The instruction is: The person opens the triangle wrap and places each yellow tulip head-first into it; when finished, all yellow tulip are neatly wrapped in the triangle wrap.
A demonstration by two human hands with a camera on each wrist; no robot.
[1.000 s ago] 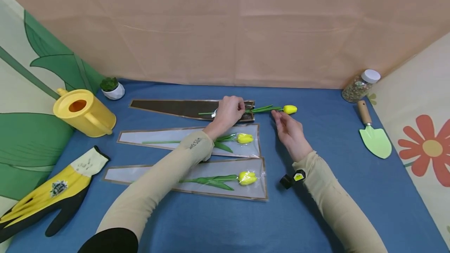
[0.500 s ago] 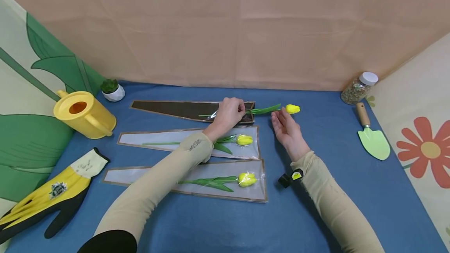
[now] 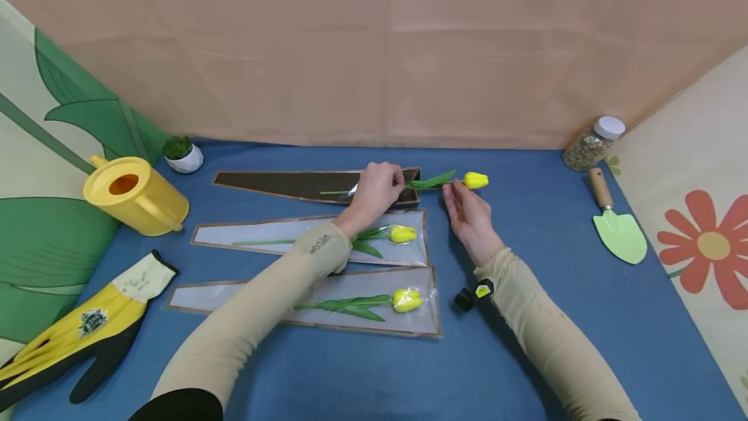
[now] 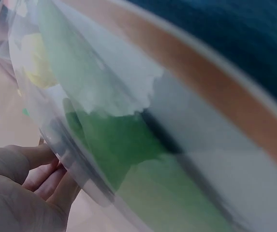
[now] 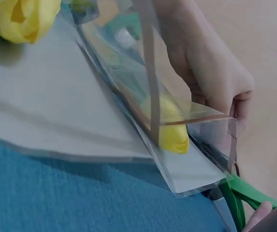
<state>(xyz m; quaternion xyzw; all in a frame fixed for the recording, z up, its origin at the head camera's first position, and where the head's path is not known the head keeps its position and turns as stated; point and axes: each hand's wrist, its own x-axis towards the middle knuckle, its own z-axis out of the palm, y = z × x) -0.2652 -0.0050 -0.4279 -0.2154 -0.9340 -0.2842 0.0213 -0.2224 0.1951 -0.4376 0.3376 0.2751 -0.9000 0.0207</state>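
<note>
My left hand [image 3: 375, 190] pinches the open end of a long, tapered flower sleeve [image 3: 274, 182] with a dark backing and brown border. From the right, my right hand [image 3: 469, 216] holds a yellow tulip [image 3: 476, 180] by its stem just below the bloom. The green stem runs left over the sleeve's wide end, passes behind my left hand and shows again beyond it. The bloom and a leaf stick out past the sleeve's mouth. In the right wrist view, the left hand [image 5: 211, 67] lifts the clear film and the green stem [image 5: 247, 191] lies at the sleeve's edge.
Two pale sleeves nearer me each contain a tulip, the middle one [image 3: 210, 234] and the front one [image 3: 421, 323]. At left are a yellow watering can [image 3: 152, 203], potted succulent [image 3: 184, 158] and glove [image 3: 82, 323]. A jar [image 3: 584, 150] and trowel [image 3: 619, 236] lie right.
My right hand has moved slightly left with the tulip, and the stem's end reaches a little further along the sleeve. My left hand keeps its grip. The whole view has shifted slightly.
</note>
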